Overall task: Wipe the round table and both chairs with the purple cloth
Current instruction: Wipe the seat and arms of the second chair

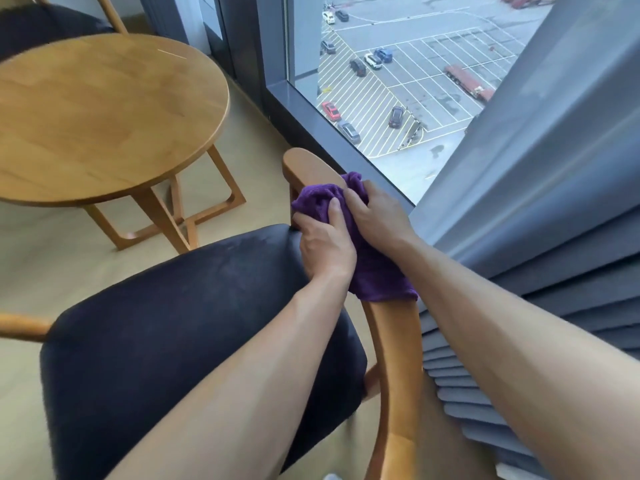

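Was mid-wipe on the near chair's wooden armrest (391,327), the one on the window side. Had the purple cloth (367,268) bunched and draped over the rail, probably so it wrapped top and sides in one pass instead of only skimming the top. Left hand (325,247) clamped on the inner side, thumb pressed over the front bunch, fingers curled under and mostly hidden. Right hand (377,216) gripped from the window side, fingers closed round the upper wad. So: cloth sandwiched between both palms, front lump poking out past the fingertips toward the armrest's rounded end, tail hanging out behind the wrists over the rail. Two hands likely for squeeze and steady sliding. Round table (104,116) well apart to the left, nothing on it. Far chair (52,26) behind that, barely in view. Dark seat cushion (194,327) right beside the left forearm.
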`<action>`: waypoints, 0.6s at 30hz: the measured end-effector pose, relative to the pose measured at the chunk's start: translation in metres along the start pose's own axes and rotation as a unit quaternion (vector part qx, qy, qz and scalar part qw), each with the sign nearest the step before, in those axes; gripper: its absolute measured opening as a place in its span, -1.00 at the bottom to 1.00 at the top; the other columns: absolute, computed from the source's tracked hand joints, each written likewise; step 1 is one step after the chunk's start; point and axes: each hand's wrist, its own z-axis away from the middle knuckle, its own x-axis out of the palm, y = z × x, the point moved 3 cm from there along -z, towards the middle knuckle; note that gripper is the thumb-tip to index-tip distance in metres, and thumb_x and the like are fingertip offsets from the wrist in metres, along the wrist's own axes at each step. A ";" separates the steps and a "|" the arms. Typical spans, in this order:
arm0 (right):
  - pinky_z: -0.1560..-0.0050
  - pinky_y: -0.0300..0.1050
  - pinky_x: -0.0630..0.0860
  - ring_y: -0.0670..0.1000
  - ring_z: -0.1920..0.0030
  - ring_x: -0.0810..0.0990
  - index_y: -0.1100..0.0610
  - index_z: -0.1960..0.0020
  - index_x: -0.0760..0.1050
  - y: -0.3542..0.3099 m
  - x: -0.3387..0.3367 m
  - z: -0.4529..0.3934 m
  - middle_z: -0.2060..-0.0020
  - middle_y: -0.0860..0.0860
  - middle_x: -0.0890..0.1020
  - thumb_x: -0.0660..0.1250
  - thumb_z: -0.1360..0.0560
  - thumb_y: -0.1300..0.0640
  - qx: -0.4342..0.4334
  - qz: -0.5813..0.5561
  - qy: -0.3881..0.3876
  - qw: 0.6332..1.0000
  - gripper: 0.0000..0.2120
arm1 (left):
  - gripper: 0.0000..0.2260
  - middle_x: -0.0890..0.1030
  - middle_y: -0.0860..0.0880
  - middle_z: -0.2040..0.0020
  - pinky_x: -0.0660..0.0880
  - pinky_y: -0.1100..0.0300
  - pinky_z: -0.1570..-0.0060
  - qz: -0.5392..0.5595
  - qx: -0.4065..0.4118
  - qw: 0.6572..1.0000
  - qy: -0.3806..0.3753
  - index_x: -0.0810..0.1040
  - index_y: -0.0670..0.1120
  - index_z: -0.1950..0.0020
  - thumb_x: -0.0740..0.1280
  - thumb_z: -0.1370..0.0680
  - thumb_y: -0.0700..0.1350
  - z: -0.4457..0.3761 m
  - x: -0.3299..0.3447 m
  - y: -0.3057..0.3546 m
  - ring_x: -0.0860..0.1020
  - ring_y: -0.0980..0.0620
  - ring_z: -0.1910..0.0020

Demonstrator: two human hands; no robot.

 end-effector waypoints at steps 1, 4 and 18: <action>0.07 -0.06 0.31 0.07 0.10 0.45 0.11 0.03 0.44 0.001 -0.001 0.005 0.16 0.01 0.52 0.14 -0.60 -0.16 0.008 0.000 0.004 1.000 -0.67 | -0.46 0.54 -0.26 -0.27 0.47 0.00 -0.11 0.000 0.002 1.000 -0.005 0.24 -0.16 -0.41 0.09 -0.65 0.24 0.004 0.000 -0.001 0.52 -0.26 -0.23; 0.08 -0.06 0.30 0.08 0.09 0.44 0.08 0.08 0.39 0.007 -0.004 0.022 0.18 -0.01 0.50 0.14 -0.60 -0.17 0.035 0.004 0.014 0.999 -0.69 | -0.45 0.54 -0.26 -0.27 0.38 0.05 -0.04 -0.006 0.012 1.000 -0.020 0.23 -0.18 -0.43 0.10 -0.65 0.22 0.017 0.000 -0.006 0.51 -0.26 -0.25; 0.10 -0.14 0.37 0.01 0.08 0.55 -0.01 0.04 0.53 0.040 -0.013 0.182 0.15 -0.06 0.63 0.17 -0.57 -0.20 0.201 -0.093 0.106 0.969 -0.70 | -0.45 0.60 -0.22 -0.19 0.39 0.03 0.03 -0.158 0.071 0.969 -0.177 0.24 -0.10 -0.41 0.08 -0.62 0.29 0.126 -0.030 -0.059 0.56 -0.26 -0.18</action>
